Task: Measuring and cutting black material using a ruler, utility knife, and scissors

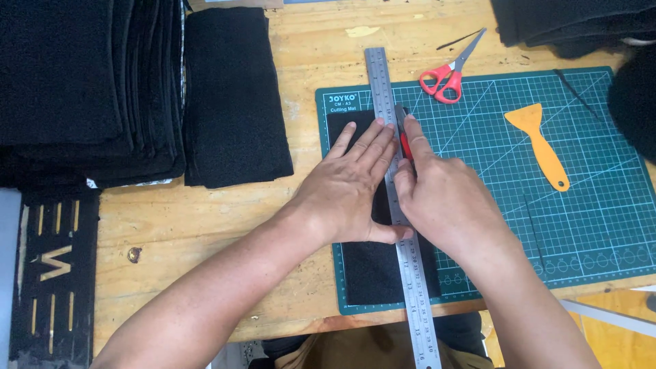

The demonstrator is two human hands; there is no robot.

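Note:
My left hand (355,184) lies flat with fingers spread on a long steel ruler (410,287) and on the black felt piece (372,273) under it. The felt rests on the left part of a green cutting mat (588,219). My right hand (444,198) is closed around a red and black utility knife (403,133), its tip against the ruler's right edge near the felt's top end. The ruler runs from the mat's top edge down past the table's front edge.
Red-handled scissors (447,75) and an orange plastic scraper (543,147) lie on the mat to the right. Stacks of black felt (89,89) and a folded black piece (232,96) sit on the wooden table (205,225) at left; more black felt (567,24) at top right.

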